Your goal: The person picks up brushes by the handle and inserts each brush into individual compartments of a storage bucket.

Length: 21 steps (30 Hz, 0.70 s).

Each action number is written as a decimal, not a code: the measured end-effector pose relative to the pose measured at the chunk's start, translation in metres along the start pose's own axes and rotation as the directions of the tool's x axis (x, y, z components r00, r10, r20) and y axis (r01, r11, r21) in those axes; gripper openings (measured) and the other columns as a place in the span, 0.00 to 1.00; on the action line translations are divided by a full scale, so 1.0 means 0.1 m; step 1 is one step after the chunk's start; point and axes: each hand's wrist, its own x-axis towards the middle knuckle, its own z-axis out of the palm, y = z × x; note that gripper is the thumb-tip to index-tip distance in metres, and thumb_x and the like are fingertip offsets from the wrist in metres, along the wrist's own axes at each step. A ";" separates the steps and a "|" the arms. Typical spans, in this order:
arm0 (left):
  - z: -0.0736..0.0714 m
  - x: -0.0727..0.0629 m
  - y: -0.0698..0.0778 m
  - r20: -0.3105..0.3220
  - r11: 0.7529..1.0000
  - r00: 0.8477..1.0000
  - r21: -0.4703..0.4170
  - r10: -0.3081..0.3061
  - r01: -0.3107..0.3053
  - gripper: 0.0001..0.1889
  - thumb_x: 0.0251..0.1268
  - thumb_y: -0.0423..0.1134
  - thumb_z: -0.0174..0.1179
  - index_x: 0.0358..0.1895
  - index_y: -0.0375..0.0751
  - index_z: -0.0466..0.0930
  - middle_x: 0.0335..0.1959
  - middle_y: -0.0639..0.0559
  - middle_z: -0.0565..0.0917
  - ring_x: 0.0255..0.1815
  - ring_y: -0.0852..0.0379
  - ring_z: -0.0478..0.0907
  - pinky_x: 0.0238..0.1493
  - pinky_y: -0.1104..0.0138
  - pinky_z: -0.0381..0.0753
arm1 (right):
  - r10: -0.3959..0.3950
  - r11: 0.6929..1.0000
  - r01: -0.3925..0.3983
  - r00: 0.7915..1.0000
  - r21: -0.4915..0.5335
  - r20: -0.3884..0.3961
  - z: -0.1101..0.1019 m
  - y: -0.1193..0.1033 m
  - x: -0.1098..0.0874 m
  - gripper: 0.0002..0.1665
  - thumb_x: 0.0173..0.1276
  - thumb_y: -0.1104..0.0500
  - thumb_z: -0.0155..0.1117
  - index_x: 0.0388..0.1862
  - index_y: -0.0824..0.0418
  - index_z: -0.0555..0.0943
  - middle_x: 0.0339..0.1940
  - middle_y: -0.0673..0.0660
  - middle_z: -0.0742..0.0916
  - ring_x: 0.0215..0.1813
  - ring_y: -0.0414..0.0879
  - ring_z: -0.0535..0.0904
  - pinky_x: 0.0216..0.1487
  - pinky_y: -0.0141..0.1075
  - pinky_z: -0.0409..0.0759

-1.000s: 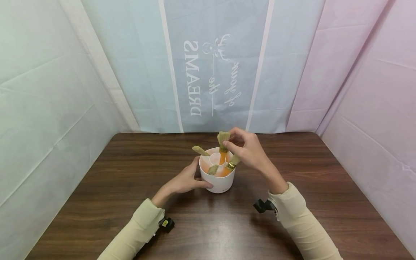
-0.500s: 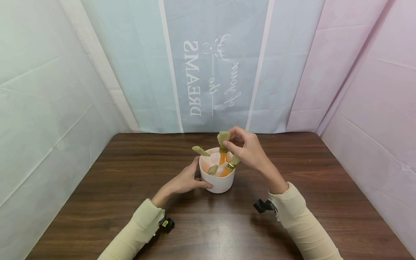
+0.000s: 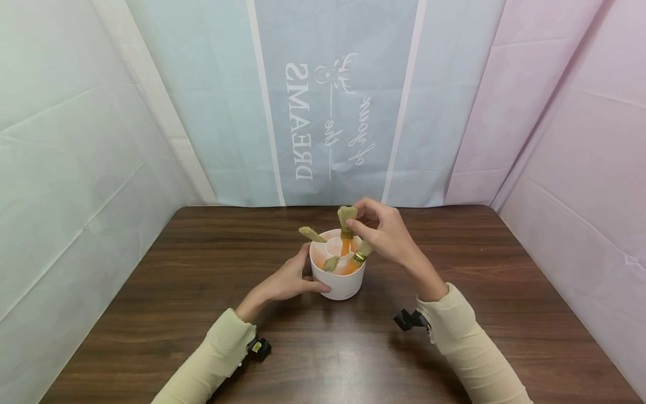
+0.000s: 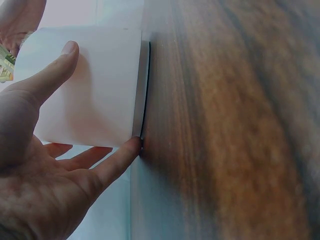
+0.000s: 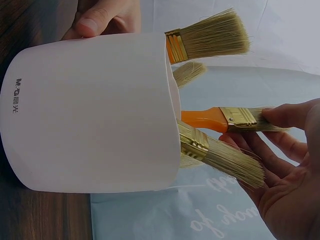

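A white round pen holder (image 3: 338, 285) with a ring-shaped compartment in its middle stands upright on the table. My left hand (image 3: 286, 279) grips its left side, thumb across the near wall and fingers behind, as the left wrist view shows. My right hand (image 3: 386, 233) pinches an upright paintbrush (image 5: 235, 119) at its bristles, just above the gold ferrule. The orange handle of this brush reaches down into the holder. Another paintbrush (image 5: 222, 155) leans out at the right rim, beneath my right hand. More paintbrushes (image 5: 212, 39) stick out at the left and front of the holder.
The dark wood table (image 3: 323, 359) extends around the holder. A blue-grey printed cloth (image 3: 333, 112) hangs behind its far edge, with pale cloth walls (image 3: 75, 168) on both sides. Black wrist cameras (image 3: 411, 320) sit below the sleeves.
The bristle tip of the pinched paintbrush sits very slightly lower. Both hands and the pen holder hold almost the same position.
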 end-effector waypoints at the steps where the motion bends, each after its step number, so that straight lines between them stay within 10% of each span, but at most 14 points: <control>1: 0.00 0.00 0.00 0.000 1.000 1.000 0.001 0.002 -0.002 0.57 0.58 0.46 0.78 0.82 0.51 0.44 0.80 0.47 0.63 0.78 0.49 0.66 0.73 0.49 0.74 | 0.001 1.000 -0.001 1.000 0.000 -0.001 0.00 0.00 0.00 0.07 0.69 0.63 0.71 0.45 0.59 0.83 0.37 0.56 0.91 0.37 0.47 0.89 0.42 0.33 0.84; 21: 0.01 0.01 -0.03 -0.008 1.000 1.000 0.018 -0.001 0.001 0.57 0.57 0.46 0.79 0.82 0.49 0.45 0.79 0.47 0.64 0.77 0.50 0.67 0.74 0.48 0.72 | -0.001 1.000 0.001 1.000 -0.024 -0.009 0.01 0.00 0.00 0.05 0.69 0.62 0.71 0.42 0.59 0.84 0.35 0.56 0.91 0.36 0.46 0.89 0.41 0.34 0.85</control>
